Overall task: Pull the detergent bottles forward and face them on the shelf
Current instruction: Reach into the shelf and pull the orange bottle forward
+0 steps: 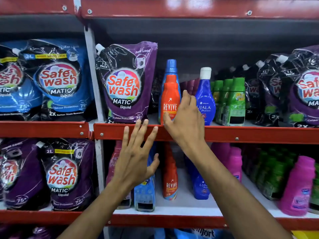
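A red Revive bottle [170, 97] stands at the front edge of the middle shelf [241, 134], with a taller blue-capped bottle [171, 66] right behind it. My right hand [185, 118] wraps its lower right side, thumb across the label and fingers behind. A blue Ujala bottle [205, 99] with a white cap stands just to the right. My left hand [136, 159] hovers open in front of the shelf's red lip, fingers spread, holding nothing. A purple Safe Wash pouch [125, 83] stands left of the Revive bottle.
Green bottles [233, 102] and more purple pouches [293, 87] fill the shelf's right side. Blue Safe Wash pouches [57, 80] sit in the left bay. The lower shelf [172, 211] holds Revive, Ujala, pink [298, 185] and green bottles. A white upright [93, 75] divides the bays.
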